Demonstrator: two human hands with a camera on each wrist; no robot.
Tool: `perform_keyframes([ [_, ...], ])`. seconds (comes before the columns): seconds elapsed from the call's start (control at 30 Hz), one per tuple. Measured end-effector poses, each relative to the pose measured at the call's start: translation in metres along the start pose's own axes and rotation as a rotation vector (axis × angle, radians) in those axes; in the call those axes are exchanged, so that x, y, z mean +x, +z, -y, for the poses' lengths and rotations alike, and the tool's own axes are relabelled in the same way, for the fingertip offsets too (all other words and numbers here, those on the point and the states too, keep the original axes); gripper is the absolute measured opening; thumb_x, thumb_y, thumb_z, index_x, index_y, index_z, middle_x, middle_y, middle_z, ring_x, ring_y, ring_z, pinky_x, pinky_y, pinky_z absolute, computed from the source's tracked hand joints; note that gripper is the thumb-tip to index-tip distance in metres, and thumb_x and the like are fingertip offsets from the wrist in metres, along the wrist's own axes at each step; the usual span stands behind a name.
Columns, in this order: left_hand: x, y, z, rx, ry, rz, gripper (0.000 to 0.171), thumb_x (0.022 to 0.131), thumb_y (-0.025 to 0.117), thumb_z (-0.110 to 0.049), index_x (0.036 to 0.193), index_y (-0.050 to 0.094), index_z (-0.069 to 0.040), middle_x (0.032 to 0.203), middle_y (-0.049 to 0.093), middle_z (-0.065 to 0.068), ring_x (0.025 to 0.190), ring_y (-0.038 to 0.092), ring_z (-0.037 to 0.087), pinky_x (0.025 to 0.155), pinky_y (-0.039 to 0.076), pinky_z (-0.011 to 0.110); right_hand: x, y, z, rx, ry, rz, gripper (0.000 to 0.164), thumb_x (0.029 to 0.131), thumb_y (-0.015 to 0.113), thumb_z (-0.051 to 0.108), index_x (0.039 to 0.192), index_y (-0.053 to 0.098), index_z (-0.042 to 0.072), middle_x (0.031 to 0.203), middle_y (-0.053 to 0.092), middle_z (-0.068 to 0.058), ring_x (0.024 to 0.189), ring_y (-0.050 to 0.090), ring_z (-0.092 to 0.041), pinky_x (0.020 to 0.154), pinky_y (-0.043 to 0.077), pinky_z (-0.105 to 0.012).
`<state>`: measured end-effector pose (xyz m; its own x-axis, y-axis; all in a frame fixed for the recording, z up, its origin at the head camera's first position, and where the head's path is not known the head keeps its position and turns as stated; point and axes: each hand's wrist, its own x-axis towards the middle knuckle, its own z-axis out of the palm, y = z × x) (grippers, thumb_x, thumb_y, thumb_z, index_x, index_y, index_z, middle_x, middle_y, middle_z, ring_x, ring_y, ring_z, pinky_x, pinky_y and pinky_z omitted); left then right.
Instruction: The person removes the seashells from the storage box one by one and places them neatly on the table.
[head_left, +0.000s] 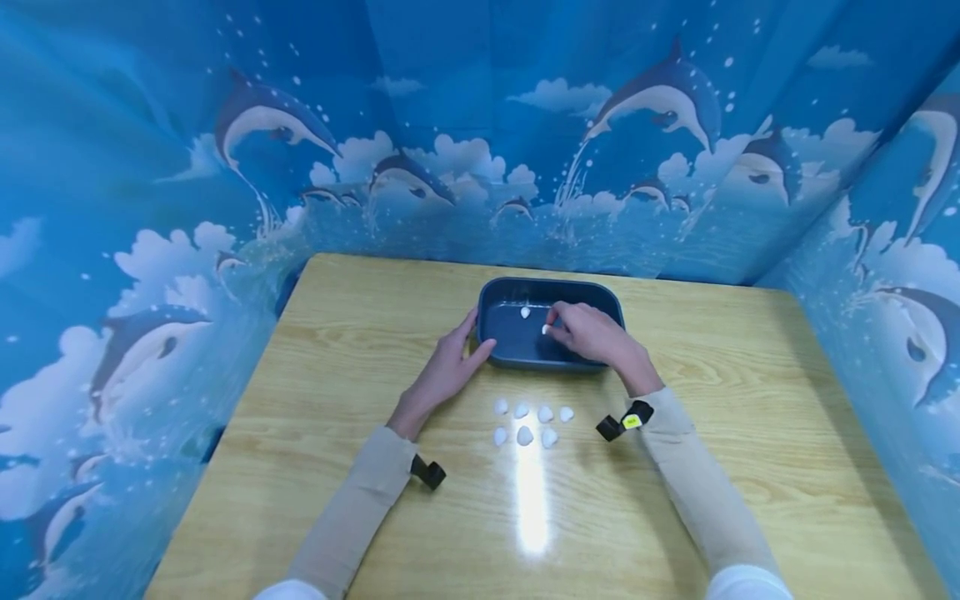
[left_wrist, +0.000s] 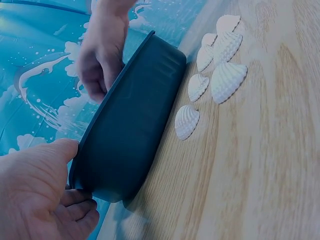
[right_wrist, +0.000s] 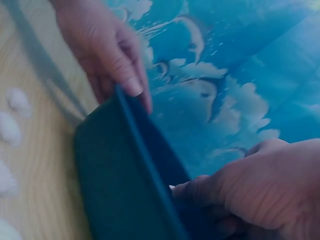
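A dark blue rectangular basin stands on the wooden table. At its left end my left hand grips the wall, with the thumb over the rim and fingers against the outside. My right hand is inside the basin, pinching a small white seashell between thumb and fingertips; only the shell's tip shows in the right wrist view. Another white seashell lies on the basin floor. On the table in front of the basin, several ribbed white seashells lie in two rows.
The wooden table extends on both sides of the basin. Behind and beside it hangs a blue curtain printed with dolphins. Black wrist cameras are strapped over both sleeves, and light glares off the tabletop near the shells.
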<state>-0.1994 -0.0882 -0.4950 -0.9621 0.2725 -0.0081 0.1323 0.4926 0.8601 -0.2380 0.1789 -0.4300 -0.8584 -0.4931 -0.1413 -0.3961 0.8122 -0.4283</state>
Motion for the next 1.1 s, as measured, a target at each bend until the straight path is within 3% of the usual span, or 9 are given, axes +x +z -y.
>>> perform_keyframes([
  [0.17, 0.000, 0.000, 0.000, -0.006, -0.002, 0.003, 0.079, 0.108, 0.053, -0.048, 0.168, 0.018, -0.011, 0.172, 0.024, 0.007, 0.158, 0.024, 0.023, 0.126, 0.027, 0.044, -0.022, -0.011, 0.002, 0.045, -0.031, -0.053, 0.017, 0.107, 0.064, 0.020, 0.115, 0.067, 0.005, 0.073, 0.059, 0.000, 0.060, 0.051, -0.015, 0.056, 0.044, -0.033],
  [0.47, 0.001, 0.002, 0.001, -0.018, 0.002, 0.002, 0.076, 0.109, 0.055, -0.041, 0.168, 0.018, -0.009, 0.172, 0.024, 0.007, 0.158, 0.024, 0.024, 0.126, 0.028, 0.046, -0.061, -0.011, 0.003, 0.097, -0.040, -0.061, 0.017, 0.107, 0.063, 0.021, 0.116, 0.066, 0.007, 0.069, 0.051, 0.002, 0.057, 0.046, -0.013, 0.055, 0.041, -0.030],
  [0.83, 0.001, 0.001, 0.001, -0.039, 0.017, 0.002, 0.077, 0.109, 0.054, -0.043, 0.167, 0.018, -0.009, 0.172, 0.023, 0.007, 0.158, 0.022, 0.023, 0.127, 0.027, 0.044, -0.101, 0.002, 0.006, 0.173, -0.028, -0.127, 0.014, 0.105, 0.066, 0.016, 0.113, 0.067, 0.005, 0.069, 0.045, 0.004, 0.058, 0.041, -0.011, 0.053, 0.037, -0.026],
  [1.1, 0.001, 0.001, -0.002, -0.039, 0.012, -0.002, 0.075, 0.110, 0.056, -0.036, 0.167, 0.018, -0.007, 0.172, 0.023, 0.012, 0.158, 0.022, 0.026, 0.127, 0.027, 0.046, -0.124, 0.022, 0.002, 0.191, 0.022, -0.114, 0.013, 0.102, 0.068, 0.012, 0.113, 0.067, 0.004, 0.068, 0.046, 0.006, 0.058, 0.042, -0.009, 0.051, 0.036, -0.024],
])
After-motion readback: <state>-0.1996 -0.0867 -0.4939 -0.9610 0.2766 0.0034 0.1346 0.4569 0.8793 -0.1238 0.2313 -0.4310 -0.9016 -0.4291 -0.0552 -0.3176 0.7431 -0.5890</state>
